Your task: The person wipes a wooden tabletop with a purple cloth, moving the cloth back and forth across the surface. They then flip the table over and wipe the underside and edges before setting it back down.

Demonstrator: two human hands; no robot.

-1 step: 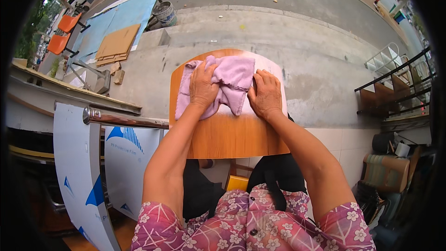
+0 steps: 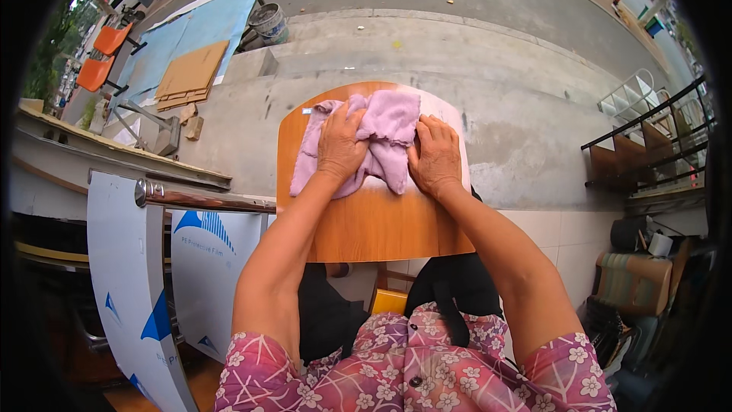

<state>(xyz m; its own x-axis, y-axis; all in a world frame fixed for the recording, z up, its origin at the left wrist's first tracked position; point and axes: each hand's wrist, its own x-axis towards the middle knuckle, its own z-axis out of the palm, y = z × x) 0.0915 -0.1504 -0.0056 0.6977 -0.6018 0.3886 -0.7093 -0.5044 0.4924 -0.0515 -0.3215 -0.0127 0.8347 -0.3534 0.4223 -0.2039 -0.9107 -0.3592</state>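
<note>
A wood-grain board with a rounded far edge (image 2: 396, 221) lies in front of me above my lap. Its upper right part shines with pale light. A crumpled pink-purple cloth (image 2: 390, 122) is spread over the left and middle of the board, with a small pale tag at its left edge. My left hand (image 2: 341, 141) presses down on the cloth, its fingers closed into the folds. My right hand (image 2: 436, 154) rests on the board just right of the cloth, fingers stretched out and holding nothing.
A metal rail (image 2: 202, 197) and film-covered panels (image 2: 126, 275) stand at my left. Farther left lie cardboard sheets (image 2: 191, 72) on a blue sheet, near a bucket (image 2: 269, 24) and orange seats (image 2: 95, 74). A dark rack (image 2: 648, 141) stands at the right.
My left hand has shifted slightly right and nearer, bunching the cloth a little. More of the tag shows at the cloth's left edge. My right hand stays almost in place.
</note>
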